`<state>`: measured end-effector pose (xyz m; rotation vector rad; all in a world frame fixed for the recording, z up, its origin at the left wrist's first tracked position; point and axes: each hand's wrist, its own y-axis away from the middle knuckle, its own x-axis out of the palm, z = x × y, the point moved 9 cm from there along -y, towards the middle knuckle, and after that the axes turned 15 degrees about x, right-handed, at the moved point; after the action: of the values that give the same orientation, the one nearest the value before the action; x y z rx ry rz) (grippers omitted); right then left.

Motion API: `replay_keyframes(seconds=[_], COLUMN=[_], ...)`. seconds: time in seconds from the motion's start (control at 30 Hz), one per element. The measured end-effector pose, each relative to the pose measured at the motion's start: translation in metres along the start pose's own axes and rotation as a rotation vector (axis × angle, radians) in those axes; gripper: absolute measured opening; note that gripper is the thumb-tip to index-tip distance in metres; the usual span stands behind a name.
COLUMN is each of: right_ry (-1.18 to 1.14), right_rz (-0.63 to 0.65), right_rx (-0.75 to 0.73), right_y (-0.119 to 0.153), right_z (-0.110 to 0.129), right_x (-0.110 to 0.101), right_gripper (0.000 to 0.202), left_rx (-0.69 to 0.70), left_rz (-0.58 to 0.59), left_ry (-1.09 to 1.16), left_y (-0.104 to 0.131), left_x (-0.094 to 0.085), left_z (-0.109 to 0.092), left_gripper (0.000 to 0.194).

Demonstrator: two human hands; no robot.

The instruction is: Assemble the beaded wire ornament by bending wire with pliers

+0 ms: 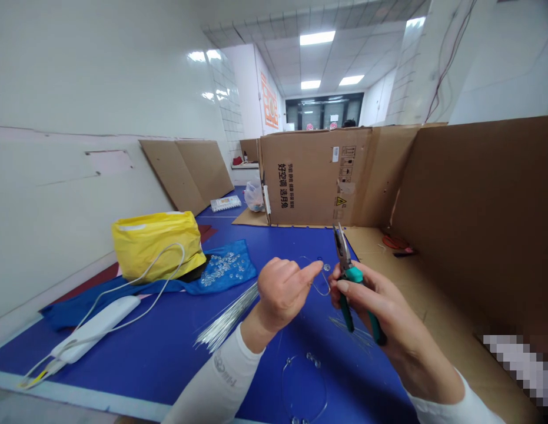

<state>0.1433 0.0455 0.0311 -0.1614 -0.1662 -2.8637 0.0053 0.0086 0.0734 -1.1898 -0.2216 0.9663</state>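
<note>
My right hand [388,300] is wrapped round a pair of pliers [343,253] with green and black handles; their jaws point up and stand slightly apart. Beside it, my left hand [282,291] is closed, its thumb and forefinger pinching a thin curved wire. A clear bead [326,267] sits by that wire, between the two hands. The wire's far end near my right fingertips is hard to make out. Below my hands, a wire ring [325,393] with several clear beads lies on the blue table [265,383].
A bundle of straight wires [229,318] lies left of my left hand. Several loose beads [223,266] rest on a blue cloth [247,253], next to a yellow bag [159,244]. A white power strip [97,330] with a cord is at the left. Cardboard [309,182] walls the back and right.
</note>
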Motion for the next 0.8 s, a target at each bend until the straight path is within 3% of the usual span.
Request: replay_keyframes(seconds=[0.43, 0.63, 0.8], right_ry=[0.206, 0.157, 0.119], right_rz=[0.265, 0.291, 0.391], right_rx=[0.095, 0.164, 0.179], right_y=[0.002, 0.002, -0.001], right_z=[-0.013, -0.017, -0.020], right_x=[0.019, 0.025, 0.027], right_gripper=[0.040, 0.036, 0.038], left_rx=[0.059, 0.100, 0.126], left_rz=[-0.053, -0.053, -0.060], left_ry=[-0.254, -0.270, -0.249], left_y=[0.010, 0.008, 0.009], left_x=[-0.030, -0.034, -0.033], left_z=[0.023, 0.020, 0.019], left_gripper=[0.032, 0.030, 0.037])
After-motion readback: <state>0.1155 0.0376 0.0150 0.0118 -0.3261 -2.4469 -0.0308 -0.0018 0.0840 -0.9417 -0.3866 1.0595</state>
